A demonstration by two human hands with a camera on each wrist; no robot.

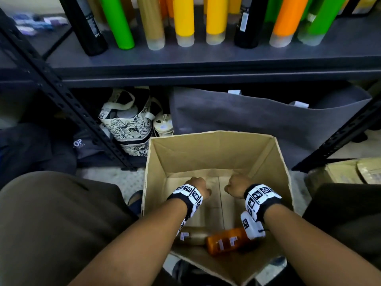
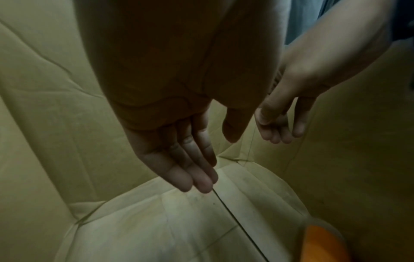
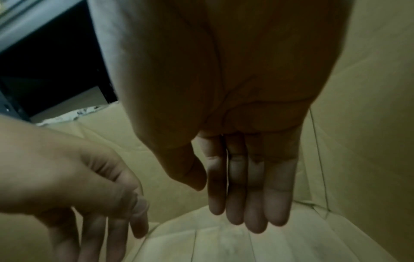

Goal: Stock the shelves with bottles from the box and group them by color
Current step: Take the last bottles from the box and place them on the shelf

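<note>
Dark bag (image 1: 86, 146) under the shelf — white letters, perhaps "OP".

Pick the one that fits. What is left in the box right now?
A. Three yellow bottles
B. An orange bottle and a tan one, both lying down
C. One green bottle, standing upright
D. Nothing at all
B: the orange bottle and the tan bottle lie on their sides at the near end of the box, under the forearms.

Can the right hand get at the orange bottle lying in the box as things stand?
Probably yes. The right hand hangs open and empty inside the box, and the orange bottle lies uncovered on the box floor below the right wrist; the hand must pull back toward the person.
</note>
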